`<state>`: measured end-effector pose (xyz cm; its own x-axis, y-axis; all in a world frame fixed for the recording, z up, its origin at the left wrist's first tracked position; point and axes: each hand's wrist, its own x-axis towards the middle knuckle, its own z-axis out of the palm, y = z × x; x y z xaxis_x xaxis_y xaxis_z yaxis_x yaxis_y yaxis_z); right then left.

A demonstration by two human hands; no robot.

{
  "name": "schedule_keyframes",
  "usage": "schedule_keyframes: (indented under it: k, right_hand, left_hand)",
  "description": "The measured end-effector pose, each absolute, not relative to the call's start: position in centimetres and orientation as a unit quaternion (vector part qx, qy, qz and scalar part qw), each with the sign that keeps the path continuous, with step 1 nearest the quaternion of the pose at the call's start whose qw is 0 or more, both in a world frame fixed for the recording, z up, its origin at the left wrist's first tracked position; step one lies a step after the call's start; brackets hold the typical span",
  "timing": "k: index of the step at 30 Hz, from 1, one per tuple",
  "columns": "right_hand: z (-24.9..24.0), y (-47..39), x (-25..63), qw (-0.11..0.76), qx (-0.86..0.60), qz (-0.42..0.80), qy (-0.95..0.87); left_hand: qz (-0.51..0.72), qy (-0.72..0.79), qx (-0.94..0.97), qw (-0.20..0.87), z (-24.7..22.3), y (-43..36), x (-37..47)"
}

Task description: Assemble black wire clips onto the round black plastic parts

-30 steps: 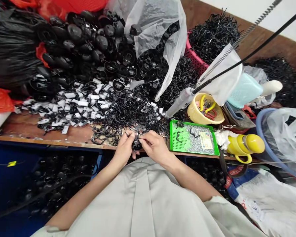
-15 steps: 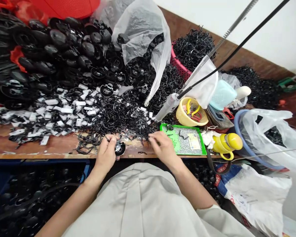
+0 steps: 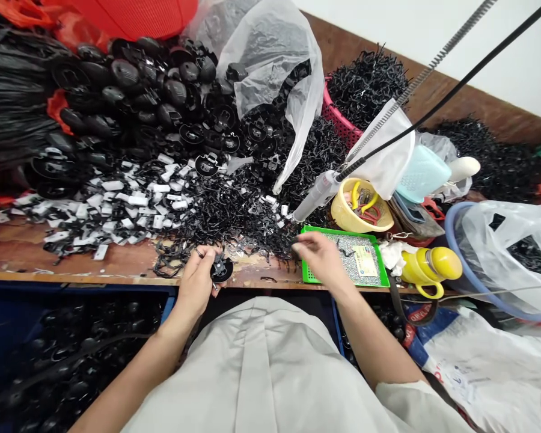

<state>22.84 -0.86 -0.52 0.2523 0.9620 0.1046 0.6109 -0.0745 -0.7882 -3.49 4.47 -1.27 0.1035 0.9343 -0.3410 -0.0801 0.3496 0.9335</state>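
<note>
My left hand (image 3: 197, 278) is closed on a round black plastic part (image 3: 222, 270) with a small metal fitting in it, just over the table's front edge. My right hand (image 3: 323, 260) reaches over the left side of a green tray (image 3: 305, 272) of small silvery pieces. Its fingers are bent together at the tips; a dark speck shows there, too small to name. Above it hangs a grey electric screwdriver (image 3: 314, 197) on a black cable and a coil spring. Thin black strips (image 3: 225, 219) are heaped behind both hands.
White-and-black small parts (image 3: 137, 199) and round black shells (image 3: 126, 75) pile up at left. A yellow bowl of pliers (image 3: 342, 224), a yellow bottle (image 3: 446, 263) and a blue tub (image 3: 453, 219) stand at right. A pink basket (image 3: 342, 123) is behind.
My right hand has moved right, from the bench beside the green tray to over its left edge. My left hand keeps the black part, now tilted slightly differently. The view has shifted a little.
</note>
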Motion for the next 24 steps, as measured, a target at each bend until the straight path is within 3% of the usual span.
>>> schedule_keyframes:
  k: [3,6,9,12,15,18,24]
  right_hand:
    - [-1.4,0.5,18.1,0.301,-0.609,0.306,-0.667]
    - [-1.4,3.4,16.3,0.233,-0.65,0.211,-0.692]
    - [-0.6,5.8,16.7,0.267,-0.674,0.161,-0.67]
    - [-0.6,5.6,17.0,0.302,-0.646,0.231,-0.662]
    - [-1.3,3.5,16.1,0.246,-0.642,0.262,-0.677]
    - [-1.8,1.6,15.5,0.19,-0.666,0.2,-0.693]
    - [-0.1,0.7,16.4,0.162,-0.658,0.172,-0.715]
  left_hand:
    - [0.398,0.529,0.403,0.632,-0.7,4.3,-3.5]
    - [0.399,0.529,0.407,0.628,-0.4,4.2,-3.7]
    - [0.408,0.533,0.4,0.624,-0.2,4.2,-4.4]
    - [0.418,0.534,0.387,0.624,-0.1,4.2,-5.0]
    - [0.421,0.535,0.377,0.628,0.0,4.1,-5.2]
    - [0.41,0.532,0.374,0.639,0.0,4.0,-4.9]
    - [0.397,0.531,0.389,0.64,0.1,4.4,-4.6]
